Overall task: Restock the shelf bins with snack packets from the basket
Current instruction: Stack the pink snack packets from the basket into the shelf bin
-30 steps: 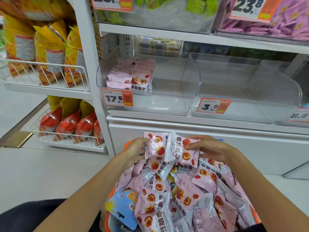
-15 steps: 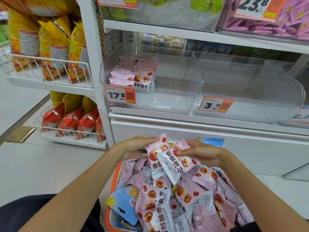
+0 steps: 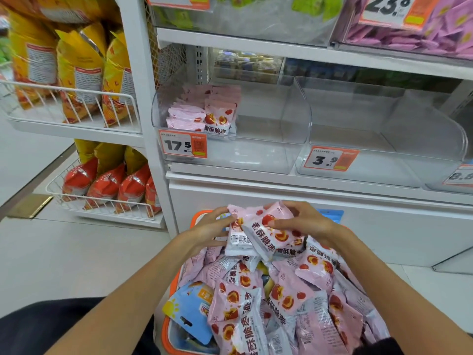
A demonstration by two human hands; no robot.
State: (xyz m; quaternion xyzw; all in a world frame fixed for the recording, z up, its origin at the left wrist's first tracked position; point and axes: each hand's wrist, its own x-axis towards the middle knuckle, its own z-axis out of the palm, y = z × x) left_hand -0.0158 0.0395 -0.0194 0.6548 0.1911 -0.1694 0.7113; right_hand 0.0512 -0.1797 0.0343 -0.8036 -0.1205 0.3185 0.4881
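Observation:
An orange basket (image 3: 165,336) at the bottom centre is heaped with several pink snack packets (image 3: 286,298). Above the heap, both hands hold a small bunch of pink packets (image 3: 263,235). My left hand (image 3: 212,230) grips the bunch's left edge and my right hand (image 3: 304,222) pinches it from the right, thumb on top. The clear shelf bin (image 3: 256,155) with the 17.5 price tag holds a few of the same pink packets (image 3: 204,116) in its left part.
A clear bin (image 3: 384,139) tagged 3.9 sits right of the first one. Wire baskets (image 3: 102,201) of yellow and red bags hang at left. A blue packet (image 3: 189,313) lies in the orange basket's left corner. Upper bins hold green and purple packets.
The packets in my hands have been gathered into a tighter overlapping bunch and turned. The view has shifted closer to the shelf.

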